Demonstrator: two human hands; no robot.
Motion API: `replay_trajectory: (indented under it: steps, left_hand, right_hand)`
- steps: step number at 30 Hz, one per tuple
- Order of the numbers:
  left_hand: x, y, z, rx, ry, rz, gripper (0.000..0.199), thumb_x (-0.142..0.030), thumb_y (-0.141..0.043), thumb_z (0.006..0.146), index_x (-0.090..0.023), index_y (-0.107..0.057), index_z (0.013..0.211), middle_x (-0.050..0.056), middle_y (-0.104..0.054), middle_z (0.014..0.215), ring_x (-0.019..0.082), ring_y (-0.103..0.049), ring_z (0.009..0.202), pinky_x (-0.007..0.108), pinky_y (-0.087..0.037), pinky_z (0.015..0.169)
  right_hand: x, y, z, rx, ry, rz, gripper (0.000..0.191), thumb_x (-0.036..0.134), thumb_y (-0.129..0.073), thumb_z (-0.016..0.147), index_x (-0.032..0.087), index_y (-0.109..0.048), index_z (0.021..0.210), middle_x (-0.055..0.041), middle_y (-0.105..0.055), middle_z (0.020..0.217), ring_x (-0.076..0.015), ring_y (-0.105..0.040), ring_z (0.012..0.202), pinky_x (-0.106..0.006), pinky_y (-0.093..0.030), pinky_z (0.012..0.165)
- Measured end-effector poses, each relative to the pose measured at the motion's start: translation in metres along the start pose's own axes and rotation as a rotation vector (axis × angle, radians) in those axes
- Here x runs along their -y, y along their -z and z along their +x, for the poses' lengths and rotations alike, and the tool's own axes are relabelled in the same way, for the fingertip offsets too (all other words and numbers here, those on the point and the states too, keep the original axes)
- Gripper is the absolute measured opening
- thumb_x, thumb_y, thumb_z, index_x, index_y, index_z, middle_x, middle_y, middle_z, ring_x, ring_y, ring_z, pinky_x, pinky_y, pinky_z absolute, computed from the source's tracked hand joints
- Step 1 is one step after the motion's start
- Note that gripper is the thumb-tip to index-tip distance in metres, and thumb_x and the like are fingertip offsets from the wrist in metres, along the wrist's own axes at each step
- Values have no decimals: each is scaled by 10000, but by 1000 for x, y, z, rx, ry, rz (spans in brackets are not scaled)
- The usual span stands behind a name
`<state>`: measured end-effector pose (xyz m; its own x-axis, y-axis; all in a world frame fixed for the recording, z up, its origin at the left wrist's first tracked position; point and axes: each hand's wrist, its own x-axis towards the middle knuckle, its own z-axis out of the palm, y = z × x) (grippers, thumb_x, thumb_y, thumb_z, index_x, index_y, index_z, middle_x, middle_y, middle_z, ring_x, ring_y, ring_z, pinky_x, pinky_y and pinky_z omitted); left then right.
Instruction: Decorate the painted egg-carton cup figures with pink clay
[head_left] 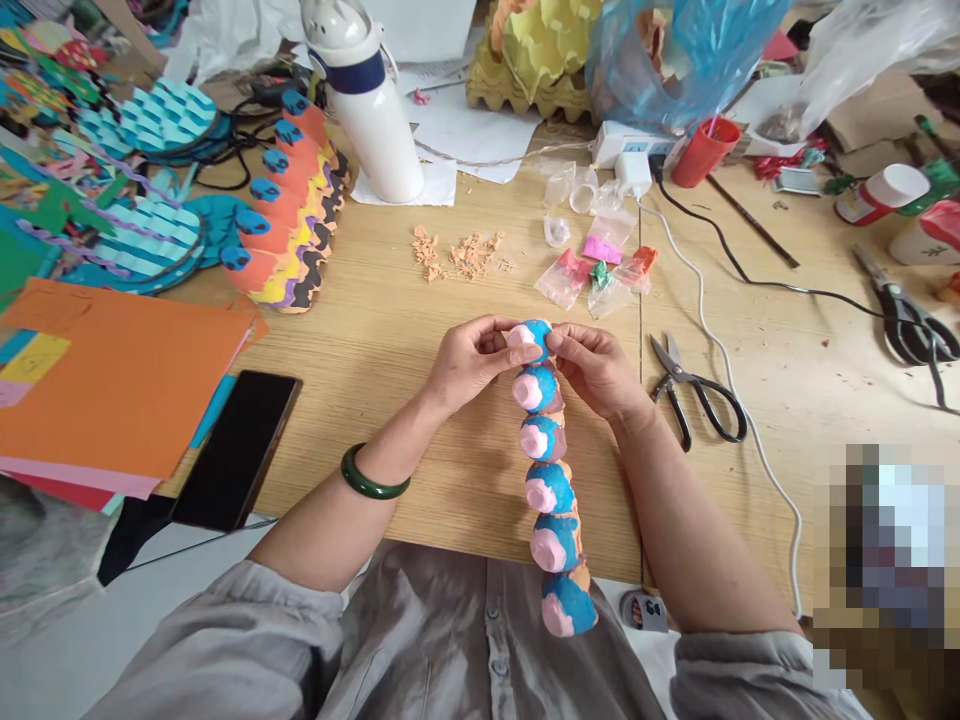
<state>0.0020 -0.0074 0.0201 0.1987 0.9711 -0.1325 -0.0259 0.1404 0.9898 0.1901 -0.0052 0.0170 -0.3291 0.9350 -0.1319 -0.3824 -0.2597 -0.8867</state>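
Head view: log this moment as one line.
left hand: top cup | right hand: top cup | painted egg-carton strip: blue-pink, on wooden table

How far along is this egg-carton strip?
All six cups of the egg-carton strip look painted, blue with pink tips. The top cup is in hand, between the left hand and right hand. Possibly left: the layered colour bands seen on the orange piece nearby.

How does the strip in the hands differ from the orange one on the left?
The egg-carton strip is blue with pink tips; the orange strip adds yellow, black and blue. The left hand and right hand hold the first's end; the second lies untouched. Both are long and lumpy.
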Motion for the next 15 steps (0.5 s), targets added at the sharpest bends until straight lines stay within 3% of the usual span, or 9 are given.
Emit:
replay_trajectory:
  steps: [5,15]
  left_hand:
    - [-1,2,2,-8,29,-74,431,-455,-880,685,-139,-722,931,-55,-518,597,42,-373,465,200,-259,409]
    - [-3,2,2,-29,26,-69,451,-473,-891,656,-146,-725,920,-47,-552,604,49,-390,461,208,-281,410]
  right_hand:
    - [-1,4,0,-27,13,-76,253,452,-845,760,211,-772,778,16,-696,799,-114,-603,761,-246,-501,771]
    - [6,7,-3,106,60,-209,194,363,-841,785,197,-748,822,-2,-711,835,-128,-625,795,-277,-504,809]
